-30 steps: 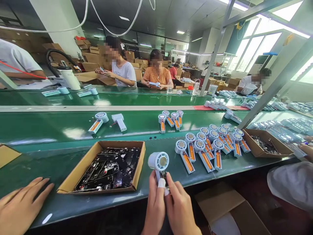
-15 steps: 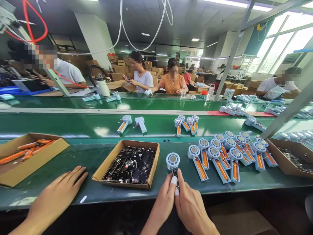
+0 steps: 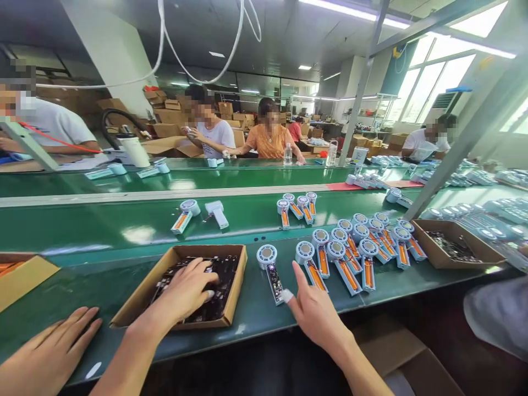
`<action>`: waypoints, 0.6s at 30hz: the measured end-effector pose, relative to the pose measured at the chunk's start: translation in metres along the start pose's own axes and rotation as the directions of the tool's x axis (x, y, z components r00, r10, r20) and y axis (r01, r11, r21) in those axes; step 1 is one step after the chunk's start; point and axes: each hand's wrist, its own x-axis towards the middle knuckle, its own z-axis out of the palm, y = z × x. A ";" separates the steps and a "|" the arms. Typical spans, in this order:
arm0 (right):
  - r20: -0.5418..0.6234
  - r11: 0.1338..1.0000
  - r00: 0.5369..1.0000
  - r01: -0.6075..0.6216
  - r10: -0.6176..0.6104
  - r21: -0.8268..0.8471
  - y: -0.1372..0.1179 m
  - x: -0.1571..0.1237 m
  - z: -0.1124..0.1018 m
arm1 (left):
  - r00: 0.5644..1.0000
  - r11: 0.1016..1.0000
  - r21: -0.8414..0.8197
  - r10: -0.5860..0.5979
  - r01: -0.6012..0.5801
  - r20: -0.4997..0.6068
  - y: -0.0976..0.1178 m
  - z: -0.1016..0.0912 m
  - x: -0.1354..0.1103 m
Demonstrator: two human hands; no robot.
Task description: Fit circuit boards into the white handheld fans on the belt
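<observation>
My left hand (image 3: 187, 289) is over a cardboard box (image 3: 239, 280) of black circuit boards (image 3: 225, 275), its thumb apart from the bent fingers, with nothing visibly gripped. A white cover is on the thumb tip. My right hand (image 3: 315, 313) has its index finger stretched out and the other fingers curled. Its white-covered thumb is at the lower end of a light-blue handheld fan (image 3: 267, 256) lying on the bench. A circuit board (image 3: 274, 283) sits in that fan's handle. Just right of it lie several similar fans (image 3: 336, 250) with orange strips in their handles.
Another person's hand (image 3: 58, 344) rests flat at the left, near a box with orange parts (image 3: 25, 280). A second box of boards (image 3: 457, 245) stands right. More fans (image 3: 305, 206) lie on the green conveyor (image 3: 136, 234). A slanting metal post (image 3: 445, 165) rises at right; co-workers sit opposite.
My hands have separated: the left moved from the fan into the box of boards, while the right drew back to the fan's lower end. The view has shifted right.
</observation>
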 end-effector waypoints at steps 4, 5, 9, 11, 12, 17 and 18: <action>-0.259 0.990 0.957 -0.114 0.132 0.083 0.034 -0.011 -0.022 | 0.955 0.960 0.103 0.238 -0.259 0.176 -0.005 -0.009 0.006; -0.285 0.989 0.947 -0.140 0.149 0.054 0.040 -0.009 -0.027 | 0.947 0.942 0.140 0.285 -0.305 0.145 -0.002 -0.013 0.005; -0.153 0.986 0.982 -0.131 0.113 -0.108 0.046 0.012 -0.034 | 0.978 0.976 0.166 0.164 -0.142 -0.128 0.028 -0.009 -0.022; -0.106 0.985 0.987 -0.130 0.118 -0.115 0.042 0.026 -0.028 | 0.995 0.998 -0.052 0.039 -0.044 -0.092 0.045 0.012 -0.049; -0.107 0.984 0.985 -0.146 0.135 -0.104 0.040 0.032 -0.023 | 1.000 0.981 -0.192 0.009 -0.012 -0.015 0.053 0.027 -0.063; -0.132 0.982 0.974 -0.190 0.186 -0.013 0.033 0.040 -0.007 | 0.948 0.842 -0.500 -0.039 0.201 0.315 0.077 0.109 -0.112; -0.120 0.984 0.977 -0.177 0.177 0.012 0.034 0.037 -0.007 | 0.939 0.842 -0.493 -0.047 0.220 0.340 0.077 0.120 -0.116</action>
